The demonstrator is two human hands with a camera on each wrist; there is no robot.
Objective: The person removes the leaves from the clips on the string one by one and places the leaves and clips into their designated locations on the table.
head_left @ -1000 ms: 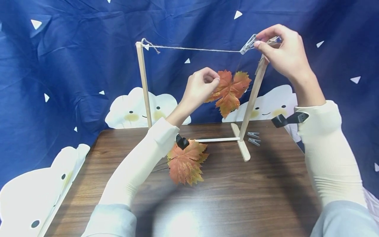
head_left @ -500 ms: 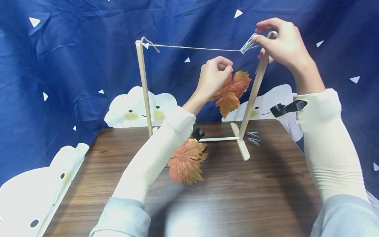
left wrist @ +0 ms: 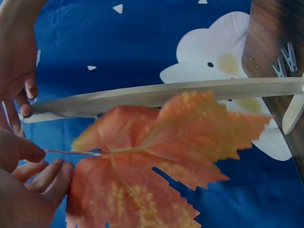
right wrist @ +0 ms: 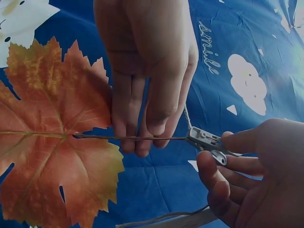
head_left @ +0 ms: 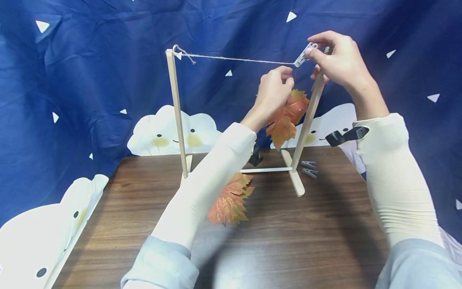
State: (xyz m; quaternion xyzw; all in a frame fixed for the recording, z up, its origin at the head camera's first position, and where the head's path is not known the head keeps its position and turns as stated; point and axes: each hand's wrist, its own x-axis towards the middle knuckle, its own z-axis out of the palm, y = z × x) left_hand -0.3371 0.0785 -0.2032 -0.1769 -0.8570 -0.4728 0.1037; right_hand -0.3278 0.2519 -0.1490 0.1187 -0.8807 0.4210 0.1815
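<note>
My right hand pinches a grey clothespin near the right end of the string. The clothespin's tip meets the string and the end of a leaf stem. From that stem hangs an orange-red maple leaf, partly behind my left hand in the head view. My left hand holds the stem between thumb and fingers just below the clothespin, as both wrist views show. The string runs level to the left post of a wooden stand.
The stand's right post is close beside the leaf. Two more clothespins lie by its foot. A second maple leaf lies on the brown table, partly under my left arm. Behind hangs a blue cloth.
My left hand has moved right and up to the stem below the clothespin. The hanging leaf has shifted slightly down and right. My right hand stays at the clothespin.
</note>
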